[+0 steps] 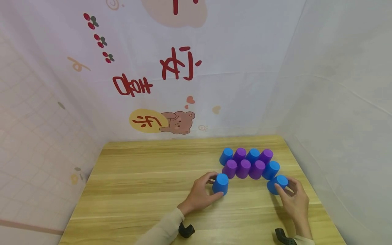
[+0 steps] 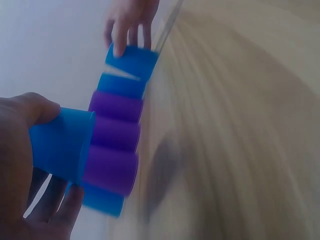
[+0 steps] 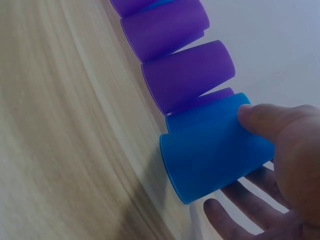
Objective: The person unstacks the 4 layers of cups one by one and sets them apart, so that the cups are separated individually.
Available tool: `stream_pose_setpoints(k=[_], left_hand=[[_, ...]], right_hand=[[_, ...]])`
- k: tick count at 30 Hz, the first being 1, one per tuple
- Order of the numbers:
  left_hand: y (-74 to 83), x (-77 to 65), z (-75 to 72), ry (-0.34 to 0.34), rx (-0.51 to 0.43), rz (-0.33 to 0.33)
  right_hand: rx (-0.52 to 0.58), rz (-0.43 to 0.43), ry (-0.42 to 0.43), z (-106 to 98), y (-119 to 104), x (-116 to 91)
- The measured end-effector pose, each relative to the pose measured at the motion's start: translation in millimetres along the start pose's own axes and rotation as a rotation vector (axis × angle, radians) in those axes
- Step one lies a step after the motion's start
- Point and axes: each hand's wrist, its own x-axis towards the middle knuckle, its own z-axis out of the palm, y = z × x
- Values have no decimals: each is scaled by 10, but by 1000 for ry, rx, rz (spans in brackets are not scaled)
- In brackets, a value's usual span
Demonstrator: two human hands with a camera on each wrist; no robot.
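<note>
My left hand (image 1: 200, 192) grips an upside-down blue cup (image 1: 221, 184) by its sides, thumb in front and fingers behind. That cup is at the front left of two rows of upturned cups. At their front right, my right hand (image 1: 295, 199) holds another blue cup (image 3: 215, 150) between thumb and fingers, its rim close to the table. Three purple cups (image 1: 243, 169) and a blue cup (image 1: 271, 170) form the nearer row. Behind them, a blue cup (image 1: 226, 156), a purple cup (image 1: 240, 154), another blue cup and another purple cup stand side by side.
The wood-grain table (image 1: 137, 177) meets a white printed cloth (image 1: 239, 112) at the back, with more white cloth hanging along both sides. A black curved piece (image 1: 186, 231) shows at the left wrist, and a similar black piece (image 1: 284, 237) at the right.
</note>
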Motion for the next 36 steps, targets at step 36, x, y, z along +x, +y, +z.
stream_pose_setpoints(k=[36], left_hand=[[150,647,1385,-73,46,-124]], right_hand=[[-41,27,3,-6,-33,-43]])
